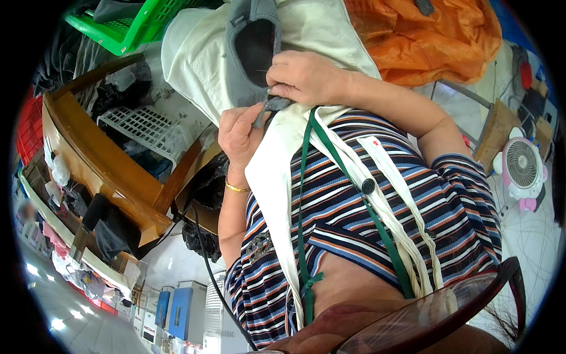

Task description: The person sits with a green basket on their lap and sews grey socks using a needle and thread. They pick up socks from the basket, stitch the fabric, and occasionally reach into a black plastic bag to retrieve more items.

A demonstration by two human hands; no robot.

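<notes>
A grey fabric slipper-like shoe (234,71) with a dark opening lies on the cream apron (194,65) over my lap. My right hand (309,76) is closed at the shoe's near edge, its fingers pinching the grey fabric. Just below, my left hand (242,133) pinches a darker grey flap (275,105) of the same piece between thumb and forefinger. The two hands nearly meet there. A thin, light, needle-like line shows by the right fingertips, too fine to make out. The fingers hide part of the shoe's edge.
A green plastic basket (127,32) holding dark items stands at the upper left. A curved wooden frame (112,159) and a white plastic rack (144,127) are on the left. An orange sack (430,41) lies at the upper right, with a small fan (523,165) below it.
</notes>
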